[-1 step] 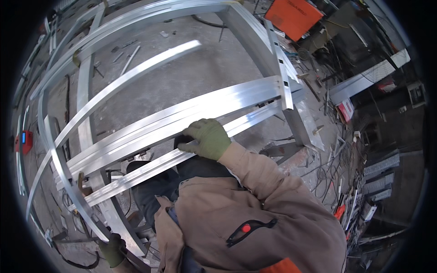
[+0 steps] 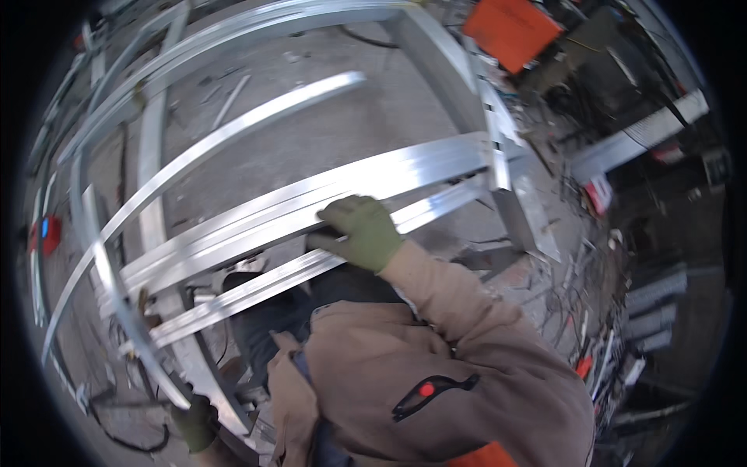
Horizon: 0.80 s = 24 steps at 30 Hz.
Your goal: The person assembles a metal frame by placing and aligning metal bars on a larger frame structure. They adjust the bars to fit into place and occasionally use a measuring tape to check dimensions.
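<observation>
My left hand (image 2: 196, 424), in a green glove, is closed around the near end of a long metal strip (image 2: 117, 284) at the lower left. That strip runs up and away, crossing a curved metal strip (image 2: 206, 148). My right hand (image 2: 362, 233), gloved alike, lies over the near edge of a wide ridged metal rail (image 2: 288, 202). Its thumb is apart from the fingers, above a narrower metal rail (image 2: 257, 292); a dark gap shows between them. Both rails lie across a metal frame (image 2: 428, 66) in front of me.
A slotted metal bar (image 2: 498, 148) crosses the rails' right ends. An orange panel (image 2: 510, 33) stands at the far right, and a red device (image 2: 47, 236) at the left. Cables and metal scraps (image 2: 576, 288) litter the right-hand floor. A dark hose (image 2: 136, 445) lies lower left.
The whole scene has shifted slightly rightward and become more blurred. My left hand stays at the strip's end. My right hand remains over the rails, its fingertips slightly higher in the picture.
</observation>
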Each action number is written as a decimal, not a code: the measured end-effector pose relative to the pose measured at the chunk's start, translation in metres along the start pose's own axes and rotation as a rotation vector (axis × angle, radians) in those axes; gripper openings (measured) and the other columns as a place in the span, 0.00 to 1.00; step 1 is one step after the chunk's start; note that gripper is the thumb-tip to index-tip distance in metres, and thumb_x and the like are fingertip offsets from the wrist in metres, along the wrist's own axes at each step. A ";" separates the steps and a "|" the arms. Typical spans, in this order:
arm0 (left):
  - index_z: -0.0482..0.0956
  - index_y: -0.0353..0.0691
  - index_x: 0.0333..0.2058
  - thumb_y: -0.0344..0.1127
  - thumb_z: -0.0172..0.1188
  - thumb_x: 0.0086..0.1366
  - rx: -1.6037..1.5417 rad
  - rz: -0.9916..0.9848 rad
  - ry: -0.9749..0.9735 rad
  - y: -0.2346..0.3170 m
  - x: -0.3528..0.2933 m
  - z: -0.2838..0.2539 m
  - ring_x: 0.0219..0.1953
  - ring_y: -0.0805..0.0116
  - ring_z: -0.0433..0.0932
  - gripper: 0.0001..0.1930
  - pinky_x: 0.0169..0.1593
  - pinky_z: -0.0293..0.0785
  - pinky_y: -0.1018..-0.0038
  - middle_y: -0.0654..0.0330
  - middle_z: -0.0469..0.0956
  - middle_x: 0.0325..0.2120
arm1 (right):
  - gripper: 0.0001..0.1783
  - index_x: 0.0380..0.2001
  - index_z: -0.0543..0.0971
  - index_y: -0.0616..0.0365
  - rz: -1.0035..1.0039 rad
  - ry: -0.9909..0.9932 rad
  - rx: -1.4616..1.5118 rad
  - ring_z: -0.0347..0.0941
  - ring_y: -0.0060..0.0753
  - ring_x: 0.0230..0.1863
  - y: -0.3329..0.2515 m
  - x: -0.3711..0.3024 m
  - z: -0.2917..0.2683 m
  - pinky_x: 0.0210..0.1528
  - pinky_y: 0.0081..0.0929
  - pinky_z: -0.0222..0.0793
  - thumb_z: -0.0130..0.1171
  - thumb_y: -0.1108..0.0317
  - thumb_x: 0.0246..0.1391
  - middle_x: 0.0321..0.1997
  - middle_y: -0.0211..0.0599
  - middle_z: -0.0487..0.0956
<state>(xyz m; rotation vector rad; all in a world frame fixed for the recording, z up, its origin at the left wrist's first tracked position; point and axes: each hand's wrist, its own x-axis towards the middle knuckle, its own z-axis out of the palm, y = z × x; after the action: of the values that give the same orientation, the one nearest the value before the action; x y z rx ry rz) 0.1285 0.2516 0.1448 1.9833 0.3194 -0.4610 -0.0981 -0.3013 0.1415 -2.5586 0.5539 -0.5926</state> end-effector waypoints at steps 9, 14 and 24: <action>0.82 0.30 0.65 0.32 0.77 0.69 0.190 0.122 -0.313 0.053 -0.075 0.057 0.35 0.65 0.91 0.28 0.40 0.86 0.66 0.53 0.92 0.38 | 0.45 0.71 0.86 0.52 -0.408 0.323 -0.252 0.78 0.60 0.76 -0.076 0.135 -0.045 0.77 0.59 0.74 0.87 0.43 0.54 0.75 0.44 0.84; 0.80 0.32 0.69 0.35 0.80 0.68 0.389 0.213 -0.365 0.042 -0.090 0.061 0.37 0.61 0.92 0.33 0.43 0.88 0.61 0.49 0.92 0.38 | 0.45 0.71 0.85 0.55 -0.149 -0.164 -0.228 0.84 0.60 0.71 -0.087 0.179 0.000 0.71 0.54 0.79 0.72 0.29 0.67 0.70 0.51 0.88; 0.83 0.35 0.70 0.36 0.80 0.68 0.360 0.158 -0.504 0.065 -0.096 0.060 0.39 0.66 0.91 0.33 0.45 0.87 0.64 0.52 0.93 0.41 | 0.33 0.40 0.84 0.57 -0.062 -0.292 -0.318 0.88 0.62 0.39 -0.082 0.144 -0.023 0.46 0.59 0.81 0.64 0.33 0.77 0.36 0.51 0.89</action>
<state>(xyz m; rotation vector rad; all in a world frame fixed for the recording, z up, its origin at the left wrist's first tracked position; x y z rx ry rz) 0.0593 0.1673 0.2163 2.1275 -0.2522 -0.9412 0.0324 -0.3100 0.2458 -2.8998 0.4993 -0.1502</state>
